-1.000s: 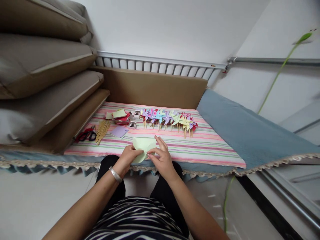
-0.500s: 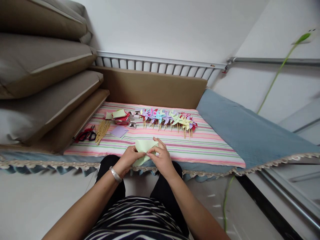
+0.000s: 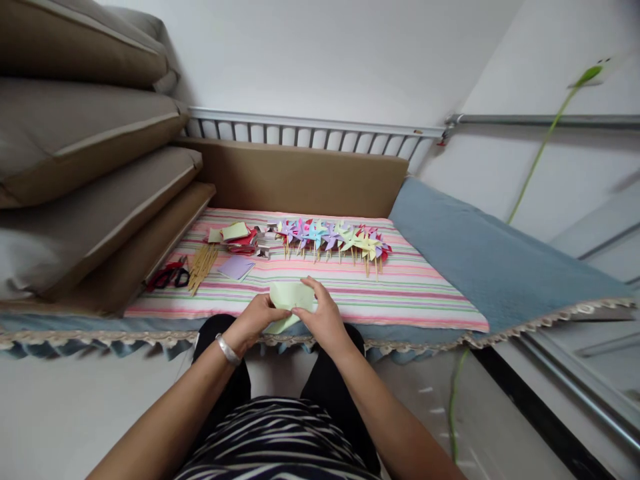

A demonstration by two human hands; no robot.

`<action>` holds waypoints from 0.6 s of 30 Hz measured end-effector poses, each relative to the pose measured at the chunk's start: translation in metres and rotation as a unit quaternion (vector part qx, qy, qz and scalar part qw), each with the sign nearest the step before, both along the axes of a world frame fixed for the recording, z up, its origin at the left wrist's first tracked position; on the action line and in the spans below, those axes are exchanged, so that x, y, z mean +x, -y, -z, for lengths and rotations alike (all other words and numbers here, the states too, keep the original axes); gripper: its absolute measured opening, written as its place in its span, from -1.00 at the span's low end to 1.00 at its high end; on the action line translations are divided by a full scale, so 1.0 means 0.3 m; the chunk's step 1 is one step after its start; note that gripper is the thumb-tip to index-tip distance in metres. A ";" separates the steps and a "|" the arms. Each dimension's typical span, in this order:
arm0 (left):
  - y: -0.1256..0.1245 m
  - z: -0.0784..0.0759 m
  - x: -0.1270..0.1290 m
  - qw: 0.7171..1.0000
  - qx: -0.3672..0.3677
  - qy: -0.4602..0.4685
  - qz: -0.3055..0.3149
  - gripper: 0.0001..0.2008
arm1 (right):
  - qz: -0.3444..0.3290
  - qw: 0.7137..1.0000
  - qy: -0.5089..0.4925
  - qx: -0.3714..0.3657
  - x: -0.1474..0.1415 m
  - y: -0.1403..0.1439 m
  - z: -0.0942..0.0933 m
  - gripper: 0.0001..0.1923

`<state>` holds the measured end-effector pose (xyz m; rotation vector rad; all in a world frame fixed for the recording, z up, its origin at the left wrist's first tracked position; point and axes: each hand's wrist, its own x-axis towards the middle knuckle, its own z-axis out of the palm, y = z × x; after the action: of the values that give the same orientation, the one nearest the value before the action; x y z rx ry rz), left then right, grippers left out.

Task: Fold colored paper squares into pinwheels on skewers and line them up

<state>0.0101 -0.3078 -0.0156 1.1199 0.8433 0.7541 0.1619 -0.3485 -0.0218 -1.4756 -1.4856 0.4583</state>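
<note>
A pale green sheet of paper (image 3: 291, 294) is held over the near edge of the striped cloth, with part of it bent toward me. My left hand (image 3: 259, 320) pinches its left side, thumb on top. From the right, my right hand (image 3: 321, 313) grips the same paper, its thumb near the middle and its fingers at the upper right edge. The two thumbs almost meet. Beyond the hands lies a row of paper pinwheels (image 3: 333, 237) on thin sticks, in purple, blue, yellow and red.
Left on the striped cloth (image 3: 410, 293) lie scissors (image 3: 170, 275), thin wooden sticks (image 3: 203, 267), purple paper (image 3: 237, 267) and a pile of red and green paper pieces (image 3: 240, 238). Large cushions (image 3: 90, 180) are stacked at far left. A brown board (image 3: 300, 177) stands at the back.
My right hand's fingers and thumb have shifted on the green paper, whose upper part now looks more curved. The whole view has moved slightly.
</note>
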 end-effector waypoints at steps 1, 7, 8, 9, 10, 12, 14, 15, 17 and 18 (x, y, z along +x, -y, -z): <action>-0.003 0.003 -0.001 1.000 0.003 -0.006 0.006 -0.73 | -0.003 1.000 -0.009 -0.002 0.002 -0.001 0.001 -0.30; -0.034 0.021 -0.002 0.996 0.033 -0.072 0.039 -0.74 | -0.034 0.999 -0.018 -0.036 0.039 0.002 -0.032 -0.20; -0.040 0.020 -0.001 0.994 0.040 -0.088 0.046 -0.74 | -0.045 0.997 -0.021 -0.060 0.047 0.001 -0.042 -0.23; -0.046 0.018 0.000 0.991 0.050 -0.106 0.057 -0.74 | -0.058 0.994 -0.026 -0.085 0.056 -0.002 -0.053 -0.27; -0.051 0.015 0.002 0.988 0.061 -0.123 0.072 -0.74 | -0.074 0.990 -0.035 -0.112 0.064 -0.006 -0.062 -0.30; -0.057 0.007 0.009 0.980 0.083 -0.151 0.105 -0.77 | -0.114 0.977 -0.067 -0.166 0.078 -0.018 -0.074 -0.38; -0.058 -0.001 0.019 0.973 0.098 -0.164 0.132 -0.80 | -0.152 0.960 -0.102 -0.212 0.090 -0.032 -0.076 -0.51; -0.058 -0.004 0.024 0.971 0.102 -0.166 0.142 -0.80 | -0.165 0.952 -0.115 -0.232 0.096 -0.040 -0.073 -0.61; -0.058 -0.007 0.034 0.968 0.109 -0.167 0.154 -0.80 | -0.173 0.942 -0.122 -0.262 0.105 -0.052 -0.061 -0.78; -0.060 -0.008 0.039 0.966 0.111 -0.167 0.161 -0.80 | -0.170 0.940 -0.121 -0.271 0.108 -0.056 -0.054 -0.84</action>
<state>0.0217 -0.2899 -0.0134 1.5719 0.8399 0.3981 0.1943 -0.3317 -0.0056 -1.4961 -1.4805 1.2979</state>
